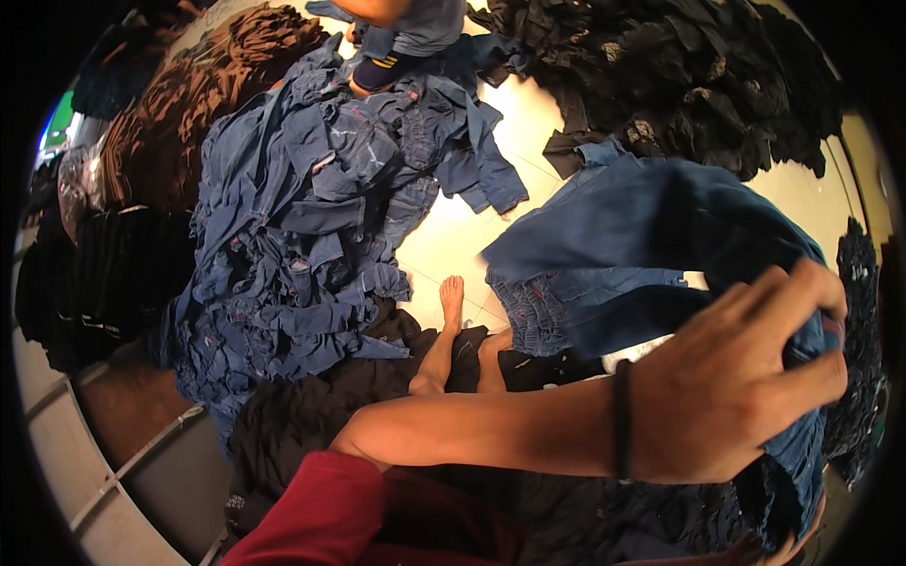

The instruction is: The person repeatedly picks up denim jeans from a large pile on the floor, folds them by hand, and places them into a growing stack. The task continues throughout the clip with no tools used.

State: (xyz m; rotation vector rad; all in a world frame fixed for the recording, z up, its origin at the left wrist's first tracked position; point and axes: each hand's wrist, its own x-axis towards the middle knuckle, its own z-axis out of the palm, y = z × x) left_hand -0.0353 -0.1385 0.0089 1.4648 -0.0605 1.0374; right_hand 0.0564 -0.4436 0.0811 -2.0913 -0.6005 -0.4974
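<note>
My left arm, in a red sleeve with a dark wristband, reaches across to the right. My left hand (727, 377) is closed on a pair of blue denim pants (613, 217), whose cloth spreads in the air to the left, blurred by motion. Low at the right edge, my right hand (793, 547) shows only in part, against the hanging lower end of the same denim; its grip is mostly hidden. Beneath the raised cloth lies another denim piece with a gathered elastic waist (533, 316).
A big heap of blue denim garments (311, 208) covers the left middle. Black clothes (679, 85) pile up at the far right, brown ones (170, 123) at the far left. Another person (425, 33) is at the far side. My bare legs (436, 363) rest over dark cloth (311, 415).
</note>
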